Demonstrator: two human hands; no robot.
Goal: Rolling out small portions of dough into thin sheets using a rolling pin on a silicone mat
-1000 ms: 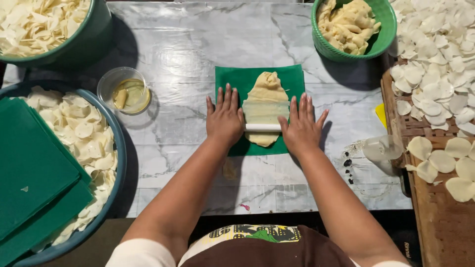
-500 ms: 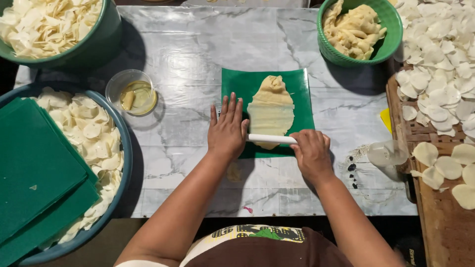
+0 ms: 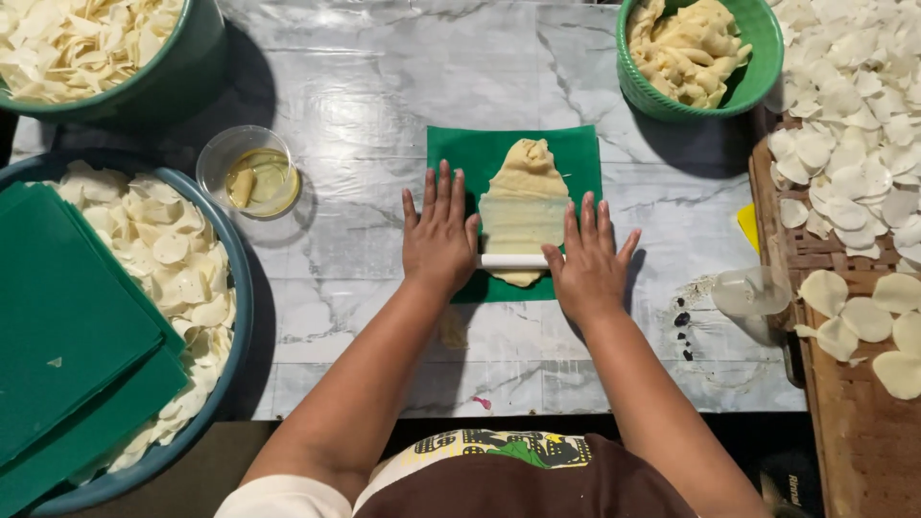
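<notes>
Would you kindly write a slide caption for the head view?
Both hands, left hand and right hand, press a white roller over dough on a green sheet.

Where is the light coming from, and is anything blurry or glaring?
Head view: sharp throughout; shadows fall left of the green bowl and below the small glass dish, so light comes from upper right; mild sheen on the marble table; both hands unblurred.

At the bottom centre of the frame, 2 bare forearms lead to the left hand point(image 3: 438, 233) and right hand point(image 3: 587, 263). White short sleeves show, under a dark brown apron with a yellow-and-green printed patch.
</notes>
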